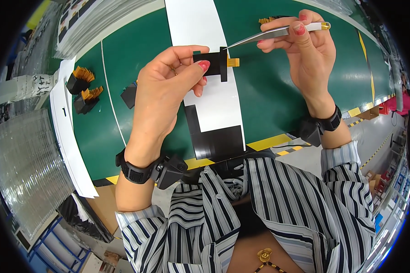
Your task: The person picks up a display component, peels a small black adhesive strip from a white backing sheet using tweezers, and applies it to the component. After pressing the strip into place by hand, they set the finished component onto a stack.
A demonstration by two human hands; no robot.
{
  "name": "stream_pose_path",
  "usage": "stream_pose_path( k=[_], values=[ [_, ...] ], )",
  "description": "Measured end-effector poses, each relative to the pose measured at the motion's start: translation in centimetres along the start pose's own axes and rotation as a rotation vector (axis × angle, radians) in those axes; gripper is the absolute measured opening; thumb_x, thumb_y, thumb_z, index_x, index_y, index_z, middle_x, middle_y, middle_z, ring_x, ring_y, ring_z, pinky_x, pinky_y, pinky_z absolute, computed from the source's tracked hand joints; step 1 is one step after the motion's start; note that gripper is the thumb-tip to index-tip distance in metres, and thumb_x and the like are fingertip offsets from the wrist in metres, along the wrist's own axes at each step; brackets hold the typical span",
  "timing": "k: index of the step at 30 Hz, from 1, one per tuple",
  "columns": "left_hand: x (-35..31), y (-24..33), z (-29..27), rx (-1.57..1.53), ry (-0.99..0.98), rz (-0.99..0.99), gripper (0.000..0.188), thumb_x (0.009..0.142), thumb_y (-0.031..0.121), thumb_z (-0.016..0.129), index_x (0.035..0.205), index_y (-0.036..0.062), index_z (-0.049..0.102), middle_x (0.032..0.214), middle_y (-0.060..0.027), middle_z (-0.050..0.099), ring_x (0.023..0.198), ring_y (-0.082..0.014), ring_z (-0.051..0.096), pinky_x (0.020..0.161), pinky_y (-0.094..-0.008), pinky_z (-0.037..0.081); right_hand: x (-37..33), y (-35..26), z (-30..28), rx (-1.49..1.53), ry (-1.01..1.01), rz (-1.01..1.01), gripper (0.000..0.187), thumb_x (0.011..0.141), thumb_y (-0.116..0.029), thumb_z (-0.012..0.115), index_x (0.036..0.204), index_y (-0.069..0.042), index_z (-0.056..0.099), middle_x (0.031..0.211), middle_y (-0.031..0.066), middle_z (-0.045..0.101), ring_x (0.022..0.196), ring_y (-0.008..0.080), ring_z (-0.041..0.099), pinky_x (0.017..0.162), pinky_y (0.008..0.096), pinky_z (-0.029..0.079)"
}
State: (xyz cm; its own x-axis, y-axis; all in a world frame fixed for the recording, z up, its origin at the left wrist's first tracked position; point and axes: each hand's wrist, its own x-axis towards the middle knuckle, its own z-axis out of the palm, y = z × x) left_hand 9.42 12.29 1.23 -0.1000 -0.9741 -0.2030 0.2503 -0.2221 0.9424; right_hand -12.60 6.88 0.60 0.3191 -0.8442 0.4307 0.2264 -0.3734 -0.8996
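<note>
Between the thumb and fingers of my left hand [175, 75] is a flat black panel [212, 64], held above a white sheet. A black strip [223, 68] crosses the panel's right end, and a short orange-gold flex cable [233, 62] sticks out beyond it. My right hand [307, 54] grips metal tweezers [269, 35] with a white and gold handle end. Their tip meets the upper end of the black strip; whether it pinches the strip I cannot tell. Part of the panel is hidden behind my left fingers.
White sheets [191, 22] with a black patch run across the green table mat [269, 104]. Stacks of black panels with orange cables [87, 101] lie at the left, another piece [266, 20] behind my right hand. Clear plastic trays [29, 154] stand left of the table. Yellow tape [271, 142] marks the front edge.
</note>
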Motion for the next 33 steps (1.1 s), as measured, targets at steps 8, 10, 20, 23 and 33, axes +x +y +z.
stream_pose_path(
  k=[8,10,20,23,33],
  values=[
    [0.1,0.1,-0.3,-0.024,-0.027,-0.042,0.019,0.077,-0.002,0.054,0.096,-0.004,0.056,0.072,-0.0037,0.054,0.06,-0.0097,0.053,0.055,-0.0212,0.043,0.4,0.2,0.0,-0.083,0.054,-0.156,0.018,0.091,-0.016,0.04,0.102,-0.003,0.038,0.094,0.0241,0.055,0.07,0.0269,0.06,0.065,0.0324,0.05],
    [0.0,0.2,-0.2,-0.095,-0.04,-0.083,0.017,0.078,-0.003,0.052,0.095,-0.0033,0.054,0.074,-0.0046,0.055,0.065,-0.0121,0.057,0.06,-0.0233,0.048,0.8,0.3,-0.4,-0.218,0.178,-0.446,0.018,0.091,-0.015,0.038,0.104,-0.002,0.04,0.091,0.0208,0.056,0.068,0.0241,0.059,0.062,0.0282,0.049],
    [-0.6,-0.5,1.9,-0.353,-0.04,0.024,0.01,0.08,-0.006,0.049,0.084,0.0016,0.043,0.083,-0.0094,0.058,0.083,-0.0249,0.061,0.077,-0.0372,0.052,-1.7,-0.8,4.8,-0.533,0.036,-0.075,0.011,0.082,0.001,0.054,0.091,0.003,0.06,0.084,0.0061,0.054,0.061,0.0064,0.05,0.048,0.016,0.035],
    [-0.6,-0.7,2.2,-0.335,-0.047,0.033,0.011,0.08,-0.007,0.049,0.084,0.0017,0.043,0.085,-0.0101,0.058,0.083,-0.025,0.061,0.077,-0.038,0.052,-1.8,-0.5,4.8,-0.511,0.051,-0.082,0.011,0.079,0.003,0.056,0.09,0.002,0.06,0.083,0.0052,0.054,0.059,0.0044,0.047,0.046,0.0154,0.033],
    [-1.1,-0.6,1.6,0.381,0.185,0.427,0.011,0.074,0.0,0.063,0.083,0.0014,0.056,0.087,-0.0052,0.058,0.08,-0.0111,0.055,0.069,-0.0224,0.043,-1.7,-0.9,4.9,-0.511,0.083,-0.056,0.009,0.076,0.001,0.061,0.085,0.001,0.06,0.075,0.0033,0.054,0.055,0.0027,0.044,0.042,0.016,0.031]
  ],
)
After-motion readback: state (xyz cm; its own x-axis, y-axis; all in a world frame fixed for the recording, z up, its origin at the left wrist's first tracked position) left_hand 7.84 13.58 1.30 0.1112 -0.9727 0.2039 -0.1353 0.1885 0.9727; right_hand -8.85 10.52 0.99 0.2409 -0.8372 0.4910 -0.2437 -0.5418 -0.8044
